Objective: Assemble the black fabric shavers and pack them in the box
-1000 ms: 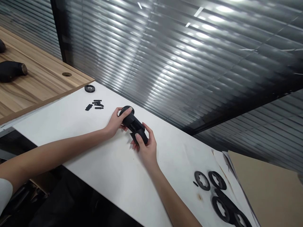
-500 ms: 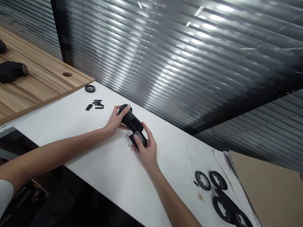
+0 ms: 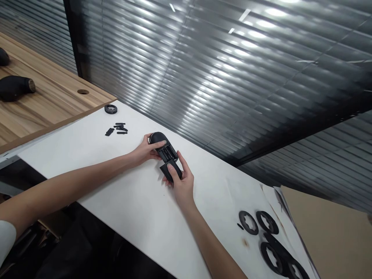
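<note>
My left hand (image 3: 143, 149) grips the far end of a black rounded housing (image 3: 159, 138), its thumb laid across the top. An open recess with narrow slots or bars shows in the housing's upper face. In my right hand (image 3: 183, 185) is a black curved cover (image 3: 166, 171), pinched between thumb and fingers at the near end of the housing. The cover meets or overlaps the housing's edge; whether they are joined I cannot tell. Both pieces are held just above the white table (image 3: 128, 193).
Several small black strips (image 3: 120, 127) and a black ring (image 3: 111, 109) lie at the far left. Toward the near right are more notched rings (image 3: 248, 223), a long black part (image 3: 280, 248) and a brown board (image 3: 325, 228). A wooden tabletop (image 3: 55, 100) adjoins at left; slatted blinds (image 3: 188, 69) stand behind.
The left hand has turned the housing so that its slotted recess now faces up toward me. Both hands have shifted slightly, the cover staying at the near end.
</note>
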